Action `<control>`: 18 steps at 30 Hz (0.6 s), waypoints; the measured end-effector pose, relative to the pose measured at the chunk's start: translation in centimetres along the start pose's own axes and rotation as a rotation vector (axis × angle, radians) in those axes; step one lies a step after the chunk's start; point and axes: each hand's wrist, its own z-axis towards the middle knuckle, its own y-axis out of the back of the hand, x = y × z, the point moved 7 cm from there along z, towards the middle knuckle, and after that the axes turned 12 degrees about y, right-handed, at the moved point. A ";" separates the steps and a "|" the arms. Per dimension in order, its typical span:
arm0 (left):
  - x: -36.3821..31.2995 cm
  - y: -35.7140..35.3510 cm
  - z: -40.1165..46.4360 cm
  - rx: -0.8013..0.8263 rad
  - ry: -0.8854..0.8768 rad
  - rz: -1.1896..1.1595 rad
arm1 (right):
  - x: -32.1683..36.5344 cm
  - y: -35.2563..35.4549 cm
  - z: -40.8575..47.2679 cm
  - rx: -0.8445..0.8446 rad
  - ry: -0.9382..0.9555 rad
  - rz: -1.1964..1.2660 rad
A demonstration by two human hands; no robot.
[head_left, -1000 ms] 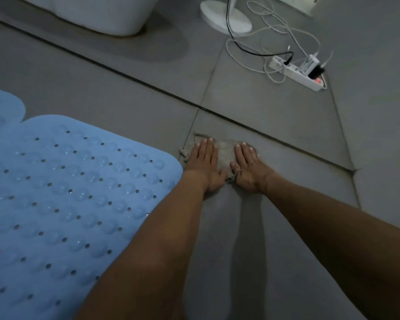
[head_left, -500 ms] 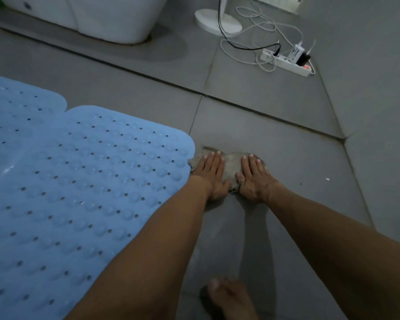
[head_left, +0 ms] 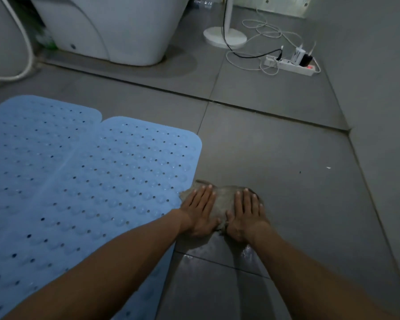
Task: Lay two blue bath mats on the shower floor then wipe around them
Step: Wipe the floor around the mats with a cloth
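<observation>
Two blue bath mats with holes and bumps lie side by side on the grey tiled floor, the right mat (head_left: pixel 116 181) nearer my hands and the left mat (head_left: pixel 26 144) overlapping it. A grey-brown cloth (head_left: pixel 225 199) lies flat on the floor against the right mat's edge. My left hand (head_left: pixel 200 210) and my right hand (head_left: pixel 246 214) press flat on the cloth with straight fingers, side by side. The tile just behind my hands shines wet.
A white toilet base (head_left: pixel 125 31) stands at the back, with a hose (head_left: pixel 26 54) to its left. A white fan stand (head_left: pixel 225 35) and a power strip (head_left: pixel 291 64) with plugs and loose cords lie at the back right. A grey wall (head_left: pixel 379 112) runs along the right.
Both hands have slid the cloth back toward me along the right mat's edge. The view has tilted up, bringing the toilet and the second mat into sight.
</observation>
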 end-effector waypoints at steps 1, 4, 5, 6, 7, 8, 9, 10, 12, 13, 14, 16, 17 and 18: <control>-0.1 -0.4 -0.5 -0.001 0.006 0.006 | 0.1 -0.4 -0.2 0.034 -0.007 0.002; -0.1 -1.7 -1.9 0.007 0.020 0.015 | 0.7 -0.9 -1.2 0.113 -0.020 -0.011; -0.2 -1.9 -2.4 0.006 0.019 0.018 | 1.0 -0.7 -1.5 0.134 -0.016 -0.030; -0.2 -2.0 -2.8 0.005 0.018 0.021 | 1.3 -0.5 -1.8 0.159 -0.015 -0.052; -0.2 -2.0 -3.2 0.004 0.021 0.021 | 1.6 -0.2 -2.0 0.184 -0.018 -0.088; -0.2 -2.1 -3.8 0.002 0.027 0.018 | 2.0 0.0 -2.3 0.211 -0.030 -0.132; -0.2 -2.1 -4.4 -0.009 0.023 0.016 | 2.4 0.2 -2.4 0.235 -0.044 -0.173; -0.2 -2.0 -4.9 -0.030 0.010 0.003 | 2.8 0.4 -2.5 0.245 -0.049 -0.203; 0.0 -1.1 -6.0 -0.105 -0.016 -0.074 | 4.0 1.3 -2.8 0.212 -0.005 -0.235; 0.2 -0.2 -6.3 -0.169 -0.027 -0.145 | 4.5 2.1 -2.8 0.153 0.041 -0.226; 0.5 0.7 -6.4 -0.236 -0.024 -0.205 | 4.8 2.8 -2.8 0.081 0.082 -0.189; 1.5 2.3 -6.0 -0.328 0.026 -0.285 | 4.6 4.4 -3.2 -0.037 0.114 -0.081; 1.9 2.7 -5.7 -0.328 0.068 -0.288 | 4.2 4.8 -3.4 -0.065 0.114 -0.038; 2.1 3.0 -5.4 -0.324 0.098 -0.293 | 3.8 5.1 -3.4 -0.084 0.112 -0.006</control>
